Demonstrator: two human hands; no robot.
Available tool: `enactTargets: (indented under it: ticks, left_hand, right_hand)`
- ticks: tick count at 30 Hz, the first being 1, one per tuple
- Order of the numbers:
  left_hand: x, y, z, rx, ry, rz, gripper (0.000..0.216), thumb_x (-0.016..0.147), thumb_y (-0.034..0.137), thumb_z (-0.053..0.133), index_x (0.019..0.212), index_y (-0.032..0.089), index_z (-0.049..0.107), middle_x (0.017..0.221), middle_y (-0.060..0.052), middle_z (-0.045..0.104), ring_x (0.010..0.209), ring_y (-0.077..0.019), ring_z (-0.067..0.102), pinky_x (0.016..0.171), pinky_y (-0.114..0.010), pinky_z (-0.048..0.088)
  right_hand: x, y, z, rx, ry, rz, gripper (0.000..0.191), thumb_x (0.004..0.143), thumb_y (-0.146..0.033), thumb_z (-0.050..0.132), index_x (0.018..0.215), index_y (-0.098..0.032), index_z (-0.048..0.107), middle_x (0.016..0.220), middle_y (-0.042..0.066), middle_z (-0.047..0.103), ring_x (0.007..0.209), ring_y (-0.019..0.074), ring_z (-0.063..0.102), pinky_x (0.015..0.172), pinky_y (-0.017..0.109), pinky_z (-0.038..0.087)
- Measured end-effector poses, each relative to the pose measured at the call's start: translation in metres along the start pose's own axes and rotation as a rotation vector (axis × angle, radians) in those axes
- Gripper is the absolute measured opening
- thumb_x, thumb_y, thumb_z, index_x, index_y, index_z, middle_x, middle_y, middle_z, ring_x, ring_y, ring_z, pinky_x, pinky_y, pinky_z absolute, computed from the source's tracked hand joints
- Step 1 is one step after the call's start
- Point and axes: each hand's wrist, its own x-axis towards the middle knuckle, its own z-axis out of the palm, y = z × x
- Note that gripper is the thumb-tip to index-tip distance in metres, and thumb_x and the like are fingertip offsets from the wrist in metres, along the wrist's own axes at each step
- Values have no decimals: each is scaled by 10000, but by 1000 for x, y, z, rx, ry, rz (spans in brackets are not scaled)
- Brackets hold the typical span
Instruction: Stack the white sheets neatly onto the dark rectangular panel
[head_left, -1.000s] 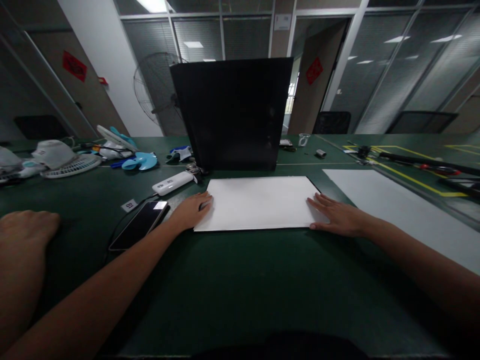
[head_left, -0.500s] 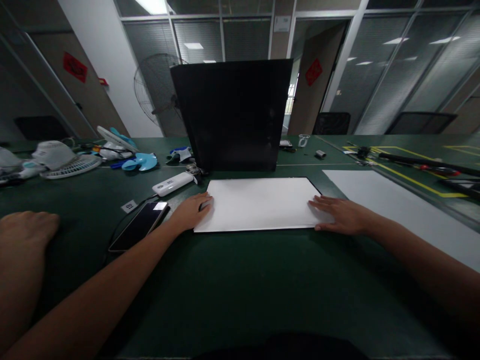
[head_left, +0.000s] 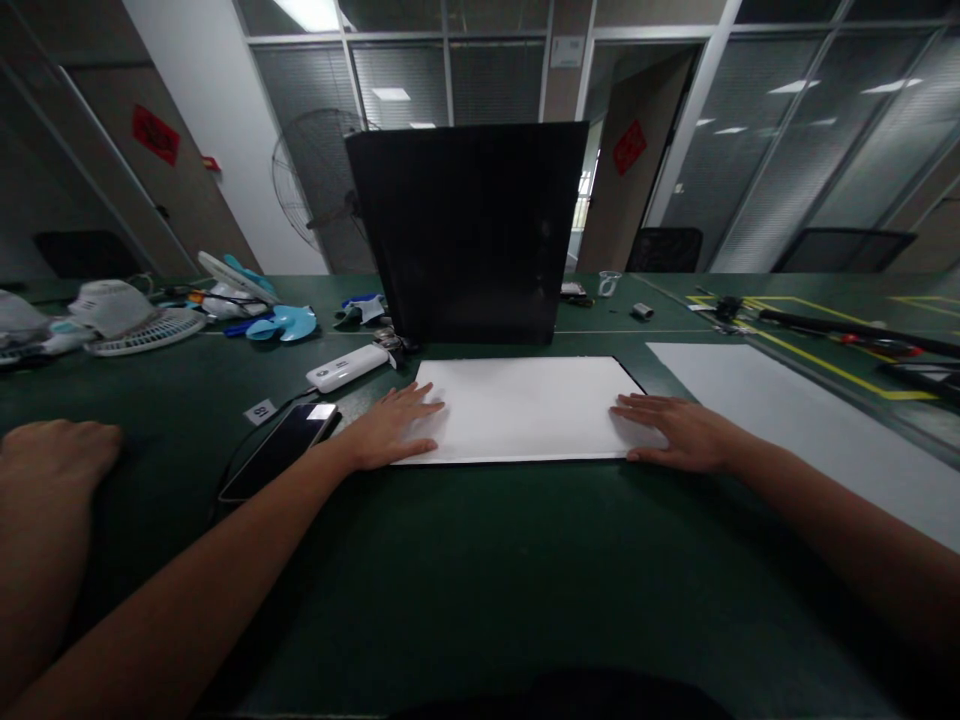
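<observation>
Centrally in the frame, we see a white panel (head_left: pixel 529 410) lying flat on the green table (head_left: pixel 525 580), below the black upright board (head_left: pixel 465 230), with a thin dark edge showing at its right end and front. Our left hand (head_left: pixel 382 430) lies over its left end and our right hand (head_left: pixel 675 432) over its right end; both have fingers spread apart and clamp nothing, though we cannot tell how firmly they press. We judge the panel light and fairly stiff, with a smooth face on which flat fingertips may slide. We should therefore take hold at the two short ends, thumbs along the front corners, and avoid pressing the middle in case it flexes. At left, a phone (head_left: pixel 281 450) lies near our left forearm; at right, a white sheet (head_left: pixel 795 430) lies beyond our right hand.
</observation>
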Motion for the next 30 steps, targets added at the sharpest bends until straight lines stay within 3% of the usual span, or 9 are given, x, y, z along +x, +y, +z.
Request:
enactTargets:
  ticks: [5,14,26,28,30]
  left_hand:
    - [-4,20,-9,67,-120,149,973,843,853,605,1652,378,347,1776,-32,112,1634,-389,88,1302,-646,84]
    - [-5,21,-10,37,-123,116,804,924,732,614,1611,351,439,1726,-25,317,1604,-343,267,1287,-580,255]
    - [-5,15,-8,-17,-106,123,827,902,772,614,1612,393,424,1717,7,338,1602,-332,276,1289,-557,240]
    - [-5,14,-8,-36,-96,137,837,889,784,622,1610,403,428,1720,10,328,1598,-334,285,1293,-551,236]
    - [-6,14,-8,-45,-80,147,855,878,804,617,1610,403,432,1726,7,313,1595,-339,292,1296,-544,234]
  right_hand:
    - [0,-4,-2,-22,5,-5,922,905,-811,518,1629,-243,450,1669,104,371,1514,347,400,1246,600,330]
    - [1,0,0,3,9,-3,905,897,-813,533,1623,-277,460,1664,90,387,1509,352,407,1238,616,333]
    - [-1,-1,-9,-11,4,-8,891,889,-820,507,1581,-259,532,1611,102,473,1434,387,494,1201,650,364]
    - [-2,10,-10,-26,47,29,846,908,-811,463,1547,-268,575,1581,100,516,1416,385,511,1205,631,365]
    - [-4,25,-9,-98,128,169,846,943,-802,363,1514,-228,609,1552,142,542,1390,391,531,1203,609,366]
